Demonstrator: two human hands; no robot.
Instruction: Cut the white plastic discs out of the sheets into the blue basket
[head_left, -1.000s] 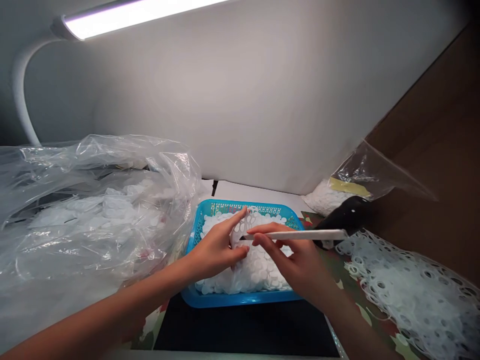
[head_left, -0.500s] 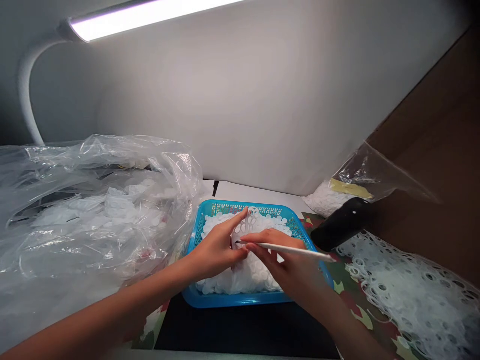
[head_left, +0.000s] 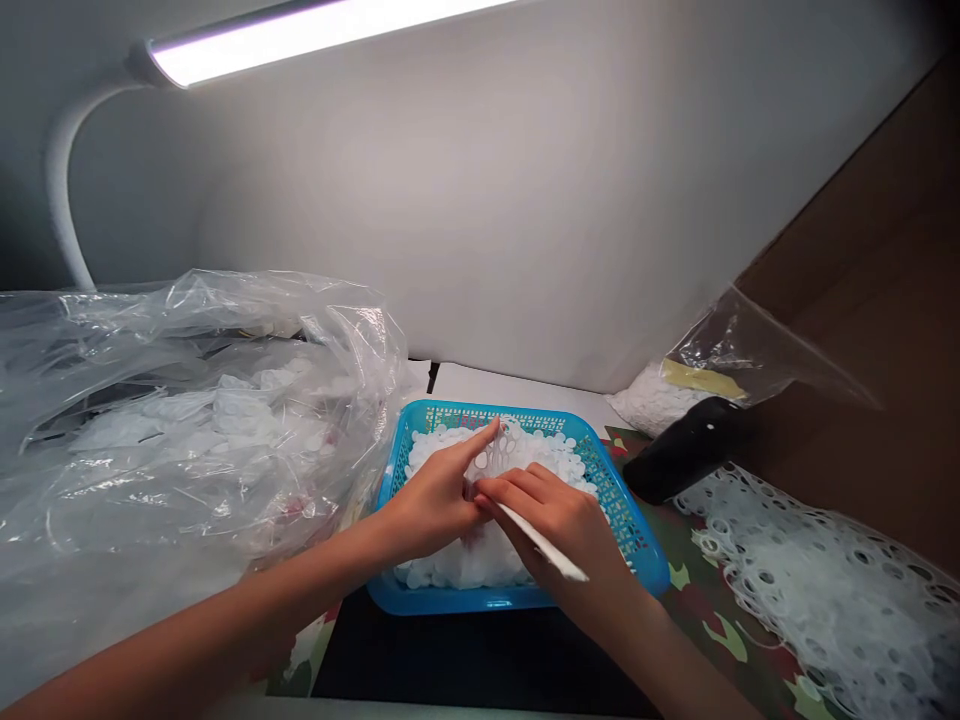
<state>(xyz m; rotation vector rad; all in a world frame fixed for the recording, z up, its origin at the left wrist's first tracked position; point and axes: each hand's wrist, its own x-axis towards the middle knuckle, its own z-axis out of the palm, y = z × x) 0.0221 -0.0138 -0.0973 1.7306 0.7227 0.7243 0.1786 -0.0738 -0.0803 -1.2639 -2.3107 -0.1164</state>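
Observation:
Over a blue plastic basket (head_left: 645,570), my left hand (head_left: 437,500) is closed on a translucent white sheet with round holes (head_left: 504,452), its thumb pointing up along the edge. My right hand (head_left: 570,520) grips a slim white pen-like tool (head_left: 546,546), whose back end slants down toward the wrist. The tool's tip is hidden behind the fingers, close to the sheet and my left fingertips. Beneath both hands, small white discs (head_left: 442,572) fill the basket.
A large clear plastic bag (head_left: 187,500) with white pieces spreads on the left. At right lie a black object (head_left: 684,448), a heap of holed white sheets (head_left: 840,580) and a clear bag of white bits (head_left: 645,398). A lamp (head_left: 315,35) hangs above.
My right hand has turned, so the tool's back end swings down and nearer to me. Its dark tip, visible before, is now hidden. My left hand stays almost still.

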